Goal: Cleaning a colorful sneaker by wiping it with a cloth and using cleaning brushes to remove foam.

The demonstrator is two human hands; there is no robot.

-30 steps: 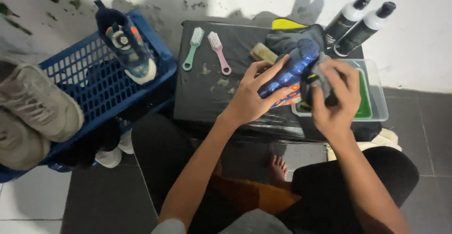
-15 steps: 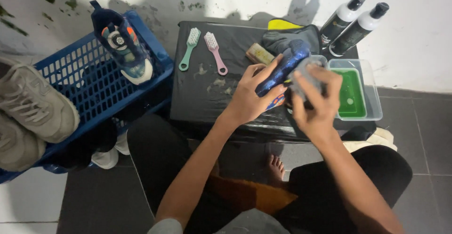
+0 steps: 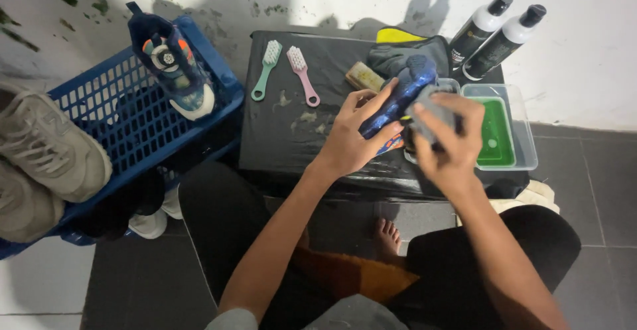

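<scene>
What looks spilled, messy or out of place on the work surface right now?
Pale smears lie on the black table cover beside the pink brush. Otherwise nothing stands out: both brushes lie flat, and the green liquid stays inside its clear tub.

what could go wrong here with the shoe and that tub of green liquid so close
The right hand rubs a grey cloth on the blue shoe beside the open tub of green liquid; a slip might tip it. The two bottles stand near the table edge and may topple if bumped.
</scene>
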